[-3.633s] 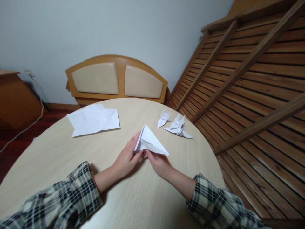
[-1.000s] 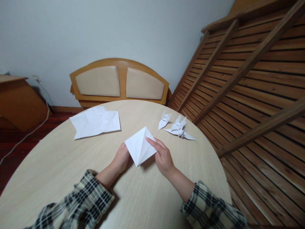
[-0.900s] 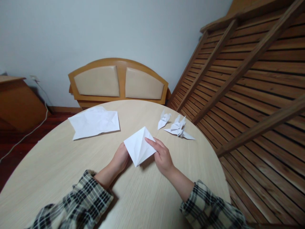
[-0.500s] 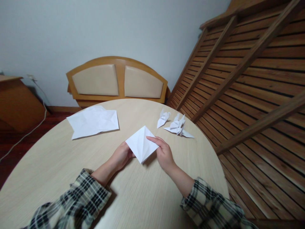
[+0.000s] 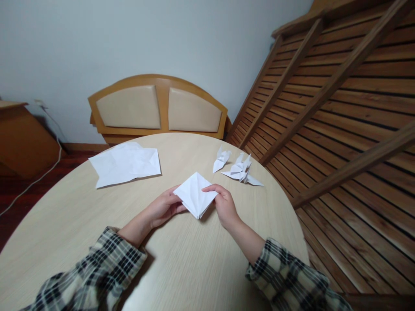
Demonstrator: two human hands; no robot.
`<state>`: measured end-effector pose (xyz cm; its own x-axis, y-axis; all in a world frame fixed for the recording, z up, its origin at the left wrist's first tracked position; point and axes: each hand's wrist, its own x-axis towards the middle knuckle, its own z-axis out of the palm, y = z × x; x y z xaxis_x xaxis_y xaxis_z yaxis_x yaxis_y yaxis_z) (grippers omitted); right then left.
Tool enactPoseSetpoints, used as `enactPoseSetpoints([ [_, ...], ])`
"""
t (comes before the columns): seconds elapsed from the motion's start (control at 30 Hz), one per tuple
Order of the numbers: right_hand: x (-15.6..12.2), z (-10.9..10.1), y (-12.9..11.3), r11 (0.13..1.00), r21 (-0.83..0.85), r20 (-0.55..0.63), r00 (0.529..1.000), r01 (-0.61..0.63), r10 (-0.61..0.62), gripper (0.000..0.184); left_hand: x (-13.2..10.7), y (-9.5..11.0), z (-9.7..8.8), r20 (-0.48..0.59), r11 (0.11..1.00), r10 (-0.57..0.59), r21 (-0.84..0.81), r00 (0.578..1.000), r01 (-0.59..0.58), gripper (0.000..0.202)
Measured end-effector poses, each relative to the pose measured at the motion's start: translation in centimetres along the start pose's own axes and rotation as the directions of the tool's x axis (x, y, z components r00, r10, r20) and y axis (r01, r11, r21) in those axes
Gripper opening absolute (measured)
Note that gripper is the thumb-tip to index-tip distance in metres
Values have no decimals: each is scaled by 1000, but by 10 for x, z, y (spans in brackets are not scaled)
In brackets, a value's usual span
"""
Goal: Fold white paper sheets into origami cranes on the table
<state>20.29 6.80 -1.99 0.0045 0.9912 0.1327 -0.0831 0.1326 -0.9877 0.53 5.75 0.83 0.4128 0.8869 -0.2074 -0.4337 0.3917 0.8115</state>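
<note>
two hands are closed on one folded white paper (image 5: 195, 199), a diamond-shaped piece with a crease down the middle. its left corner is pinched by the left hand (image 5: 164, 207), thumb and fingers shut on the edge. its right corner is pinched by the right hand (image 5: 225, 207), index finger curled over the top. the piece is held low over the round pale-wood table (image 5: 194, 268), near the front middle; whether its lower tip touches the top can't be told. further back on the right, a small figure (image 5: 221, 158) and a winged crane (image 5: 241, 170) are seen just beside each other. a creased open sheet (image 5: 126, 163) is laid flat at the back left. all the paper is plain white. a padded chair back (image 5: 157, 108) is seen behind the table.
</note>
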Motion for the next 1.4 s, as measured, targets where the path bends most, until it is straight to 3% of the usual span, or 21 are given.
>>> enactPoseSetpoints([
  [0.13,3,-3,3,999,-25,-12,1000,-20,19,29,-4,9,-10,96,1000,1,19,995,-3,50],
  [0.23,5,-5,6,999,-51,5,1000,-10,10,30,-4,14,-15,108,1000,-24,23,994,21,45],
  [0.37,3,-4,7,996,-87,68,998,1,5,33,1,16,-13,-45,999,-18,41,999,20,28],
  [0.5,0,-1,3,995,-102,181,983,16,3,34,6,10,-5,-187,986,35,169,982,-3,22],
  [0.63,-2,1,0,992,-109,277,960,58,-26,34,5,6,-1,-178,956,82,291,981,-27,30],
  [0.97,-8,1,-6,913,-237,433,878,332,-207,44,4,6,-3,-246,886,252,448,936,-121,29],
  [1.07,-10,2,-8,894,-270,455,866,358,-209,46,6,5,-5,-216,800,367,569,905,-189,27],
  [1.17,-10,3,-9,882,-286,470,857,374,-211,48,7,2,-8,-156,661,490,708,858,-248,28],
  [1.3,-10,4,-8,868,-316,478,855,384,-204,50,5,2,-10,-117,485,583,844,804,-229,26],
  [1.4,-11,5,-8,858,-329,491,847,396,-203,49,3,5,-9,-88,407,605,888,792,-212,22],
])
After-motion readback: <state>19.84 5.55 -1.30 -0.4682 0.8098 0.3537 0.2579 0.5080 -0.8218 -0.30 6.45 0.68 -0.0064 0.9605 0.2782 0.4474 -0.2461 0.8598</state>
